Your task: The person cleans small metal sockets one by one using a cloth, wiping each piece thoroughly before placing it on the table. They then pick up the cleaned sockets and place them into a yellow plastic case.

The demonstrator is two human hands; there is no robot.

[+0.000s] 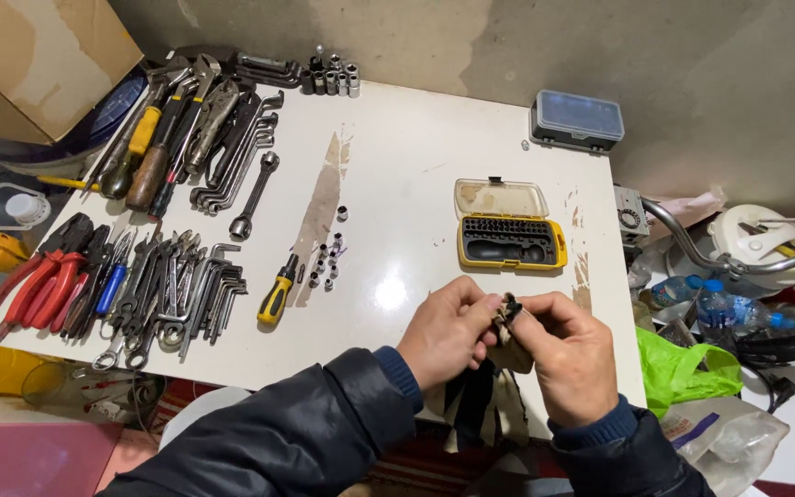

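You had both hands together over the near edge of the white bench. Left hand and right hand were both pinched on a small dark part wrapped in a tan-and-black rag, which hung down below the bench edge. Open yellow bit case sat just beyond your hands; yellow-handled screwdriver and loose sockets lay to the left

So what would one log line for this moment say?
left hand: pinching cloth | right hand: pinching cloth with small dark part | yellow bit case: open on white table | tools: laid out at left
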